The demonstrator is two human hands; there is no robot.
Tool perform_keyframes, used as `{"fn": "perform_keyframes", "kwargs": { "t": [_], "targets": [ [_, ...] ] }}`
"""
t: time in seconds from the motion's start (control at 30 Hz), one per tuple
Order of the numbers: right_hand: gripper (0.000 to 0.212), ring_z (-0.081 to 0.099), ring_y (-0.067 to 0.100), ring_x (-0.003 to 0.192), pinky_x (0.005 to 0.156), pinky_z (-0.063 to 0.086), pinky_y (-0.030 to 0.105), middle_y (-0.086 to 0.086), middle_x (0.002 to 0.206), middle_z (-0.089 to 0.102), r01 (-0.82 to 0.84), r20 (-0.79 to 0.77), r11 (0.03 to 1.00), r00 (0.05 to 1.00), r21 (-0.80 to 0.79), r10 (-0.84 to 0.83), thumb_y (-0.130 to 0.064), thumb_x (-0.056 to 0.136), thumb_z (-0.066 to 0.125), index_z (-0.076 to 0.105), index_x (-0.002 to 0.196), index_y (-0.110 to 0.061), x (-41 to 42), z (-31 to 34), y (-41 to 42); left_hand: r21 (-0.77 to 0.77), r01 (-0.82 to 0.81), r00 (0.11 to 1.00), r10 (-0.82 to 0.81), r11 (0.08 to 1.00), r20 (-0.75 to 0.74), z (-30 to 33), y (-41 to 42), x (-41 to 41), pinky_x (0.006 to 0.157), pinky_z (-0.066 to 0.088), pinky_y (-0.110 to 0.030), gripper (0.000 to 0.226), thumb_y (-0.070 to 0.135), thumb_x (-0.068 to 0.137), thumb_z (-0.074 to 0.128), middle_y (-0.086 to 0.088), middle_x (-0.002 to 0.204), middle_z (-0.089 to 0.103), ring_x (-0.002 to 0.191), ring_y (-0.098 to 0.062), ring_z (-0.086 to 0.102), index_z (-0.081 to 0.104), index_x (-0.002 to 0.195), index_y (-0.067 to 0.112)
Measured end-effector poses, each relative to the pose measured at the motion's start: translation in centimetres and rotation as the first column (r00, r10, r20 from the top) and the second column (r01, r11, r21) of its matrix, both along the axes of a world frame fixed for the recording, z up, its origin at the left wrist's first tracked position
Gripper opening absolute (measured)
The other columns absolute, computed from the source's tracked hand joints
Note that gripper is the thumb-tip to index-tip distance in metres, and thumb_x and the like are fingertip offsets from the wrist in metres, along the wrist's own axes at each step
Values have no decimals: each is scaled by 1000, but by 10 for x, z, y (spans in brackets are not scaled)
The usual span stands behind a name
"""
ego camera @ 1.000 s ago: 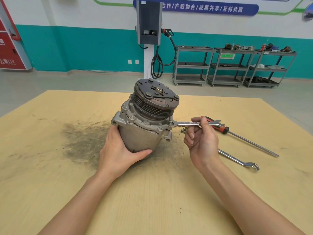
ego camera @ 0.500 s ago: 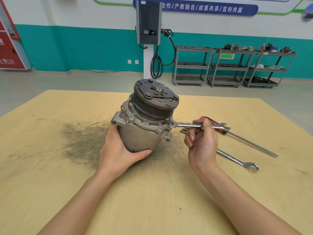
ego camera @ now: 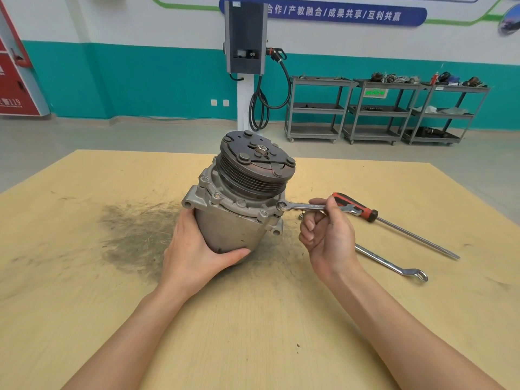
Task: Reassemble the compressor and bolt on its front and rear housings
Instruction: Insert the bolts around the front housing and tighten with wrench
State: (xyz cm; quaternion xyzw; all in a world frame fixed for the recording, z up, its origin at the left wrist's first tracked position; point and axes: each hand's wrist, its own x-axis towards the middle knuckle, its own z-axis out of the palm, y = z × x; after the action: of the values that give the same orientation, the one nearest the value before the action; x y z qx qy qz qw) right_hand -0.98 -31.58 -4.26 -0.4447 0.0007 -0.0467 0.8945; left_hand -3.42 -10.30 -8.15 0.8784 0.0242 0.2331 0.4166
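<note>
The grey compressor (ego camera: 230,220) stands tilted on the wooden table (ego camera: 84,277), its dark pulley and clutch plate (ego camera: 257,161) facing up and away. My left hand (ego camera: 194,254) grips the lower body of the compressor from the left. My right hand (ego camera: 327,235) holds a combination wrench (ego camera: 298,206) by its shaft; the wrench's ring end sits on a bolt at the right edge of the front housing flange (ego camera: 281,205). Other flange bolts show along the rim.
A red-handled screwdriver (ego camera: 394,223) and a second ring wrench (ego camera: 394,264) lie on the table to the right. A small bolt (ego camera: 301,216) lies just behind my right hand. A dark grease stain (ego camera: 135,235) marks the table left of the compressor.
My right hand has swung the wrench handle a little toward me and to the right, turning about the bolt. The compressor and left hand stay put.
</note>
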Motion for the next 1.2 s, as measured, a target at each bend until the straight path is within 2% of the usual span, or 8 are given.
{"fn": "perform_keyframes", "kwargs": {
  "t": [0.27,0.37,0.47,0.53,0.6,0.83,1.0,1.2],
  "targets": [
    [33,35,12,41,41,29,20,-1,47,41,83,94,995,992,49,-87,-28,106,31,50,84,-12,3,20,-20,-15,15,1000,-15,1000,5,-1,1,1,89,40,-32,112,76,35,75,22,125,37,119,-6,44,27,130,39],
    [39,38,11,41,42,30,20,-6,44,43,281,236,901,949,-330,-209,-27,106,30,48,75,-13,7,36,-51,-31,28,999,-27,999,16,-2,1,1,88,40,-32,108,76,35,75,23,124,38,115,-1,40,25,126,45],
    [46,54,18,61,56,40,31,-10,55,53,345,324,166,935,-924,-142,-41,104,28,47,65,-24,13,40,-77,-65,63,998,-62,996,25,-2,2,3,94,43,-35,107,72,37,80,21,129,42,121,-5,44,26,126,48],
    [45,54,29,75,63,37,36,-4,73,60,141,182,-370,980,-918,-79,-49,102,21,42,68,-26,15,29,-81,-117,102,995,-99,988,26,-2,2,4,98,43,-33,108,68,37,83,18,132,43,124,-6,45,24,125,50],
    [41,59,30,86,65,37,35,1,95,66,34,57,-584,998,-811,-21,-50,102,19,50,84,-29,16,16,-79,-179,138,990,-137,974,19,-3,1,4,97,39,-22,111,64,37,85,19,133,43,122,1,44,23,127,48],
    [44,63,23,94,60,34,31,-3,92,59,7,-45,-738,998,-675,50,-59,98,28,58,113,-30,18,-12,-77,-259,197,978,-210,946,-21,0,8,4,98,36,-20,112,59,35,84,25,129,43,120,5,45,26,130,46],
    [40,61,24,97,64,33,31,0,103,61,-38,-41,-720,999,-693,-12,-59,97,33,50,109,-24,19,-18,-85,-252,210,974,-225,945,-35,1,13,5,106,37,-29,113,57,37,84,17,136,43,125,-3,44,27,133,43],
    [34,52,25,78,59,33,31,-5,75,47,53,113,-586,991,-809,-66,-58,96,39,41,88,-24,19,-15,-89,-255,278,938,-320,926,-137,-1,24,9,83,38,-5,112,57,35,86,38,123,39,109,27,41,21,126,49]
  ]
}}
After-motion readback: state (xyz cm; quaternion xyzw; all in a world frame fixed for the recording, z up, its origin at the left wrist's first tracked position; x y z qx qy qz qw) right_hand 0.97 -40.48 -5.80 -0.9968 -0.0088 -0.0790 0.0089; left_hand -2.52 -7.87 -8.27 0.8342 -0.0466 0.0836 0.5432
